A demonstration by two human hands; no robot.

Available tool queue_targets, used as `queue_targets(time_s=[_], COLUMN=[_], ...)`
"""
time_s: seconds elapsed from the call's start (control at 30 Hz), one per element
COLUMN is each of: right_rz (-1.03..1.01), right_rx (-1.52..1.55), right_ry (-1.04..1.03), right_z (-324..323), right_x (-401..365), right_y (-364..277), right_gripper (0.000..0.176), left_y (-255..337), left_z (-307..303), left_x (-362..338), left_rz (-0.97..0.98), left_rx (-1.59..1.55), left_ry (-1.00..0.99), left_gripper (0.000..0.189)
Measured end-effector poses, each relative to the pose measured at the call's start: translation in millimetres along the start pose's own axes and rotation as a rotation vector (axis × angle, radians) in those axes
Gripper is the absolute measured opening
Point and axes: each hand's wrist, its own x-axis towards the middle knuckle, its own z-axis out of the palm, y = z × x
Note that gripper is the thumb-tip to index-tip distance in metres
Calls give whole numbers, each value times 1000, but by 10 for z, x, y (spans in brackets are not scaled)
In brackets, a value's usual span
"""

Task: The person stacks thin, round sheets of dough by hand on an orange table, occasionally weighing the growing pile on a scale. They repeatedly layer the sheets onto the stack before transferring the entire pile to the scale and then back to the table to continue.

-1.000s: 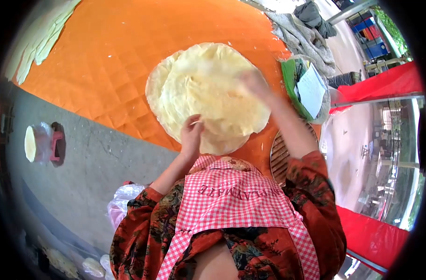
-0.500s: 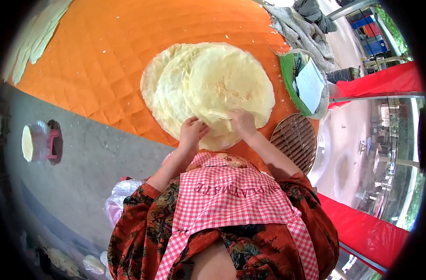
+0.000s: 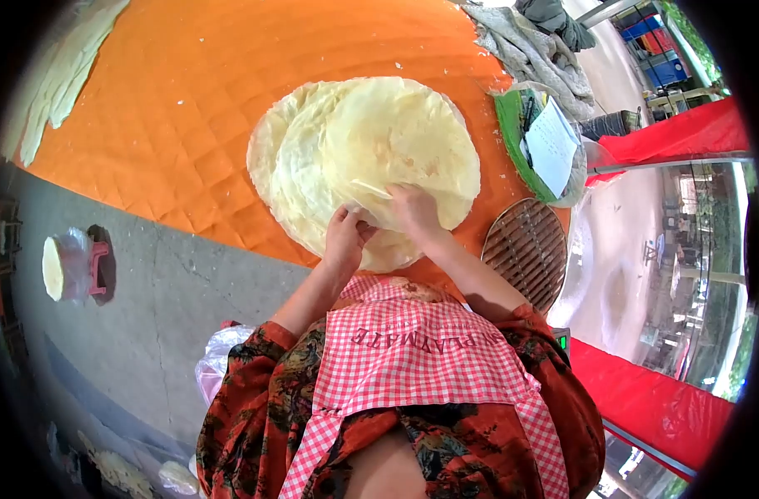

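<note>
In the head view, thin, pale, round flatbreads (image 3: 404, 125) lie overlapping in a loose stack on an orange cloth. The top one has light brown spots, and its near edge is creased between my hands. My left hand (image 3: 347, 237) is closed at that near edge, thumb and fingers pinched on the thin sheet. A little to the right and farther in, my right hand (image 3: 414, 214) lies over the stack, its fingers closed on the fold of the top flatbread. The fingertips of both hands are partly hidden.
The orange cloth (image 3: 180, 116) covers the table. At right stand a slatted round rack (image 3: 525, 254), a green-rimmed tray (image 3: 512, 145) with white paper (image 3: 552, 150), and a crumpled grey cloth (image 3: 537, 62). Pale sheets (image 3: 72, 71) hang at far left; a pink stool (image 3: 101, 268) stands below.
My right hand has shifted slightly left and away from me, drawing up a crease in the top flatbread. My left hand has moved slightly right and stays at the near edge.
</note>
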Motion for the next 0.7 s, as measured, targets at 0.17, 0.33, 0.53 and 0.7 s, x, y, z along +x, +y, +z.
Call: queue_targets(time_s=[0.17, 0.33, 0.53, 0.7], right_rz=[48, 92, 112, 156], right_rx=[62, 128, -112, -115], right_ry=[-29, -125, -172, -45], right_z=[85, 85, -1464, -3205], right_x=[-97, -8, 1541, 2380], right_y=[-188, 56, 1490, 1651], right_gripper=[36, 25, 19, 16], left_y=[-30, -136, -119, -54], left_z=[89, 40, -49, 20], left_x=[98, 224, 208, 160], left_rz=[40, 43, 12, -29], left_rx=[159, 223, 243, 190], left_ry=[99, 175, 241, 268], left_gripper=[19, 12, 11, 10])
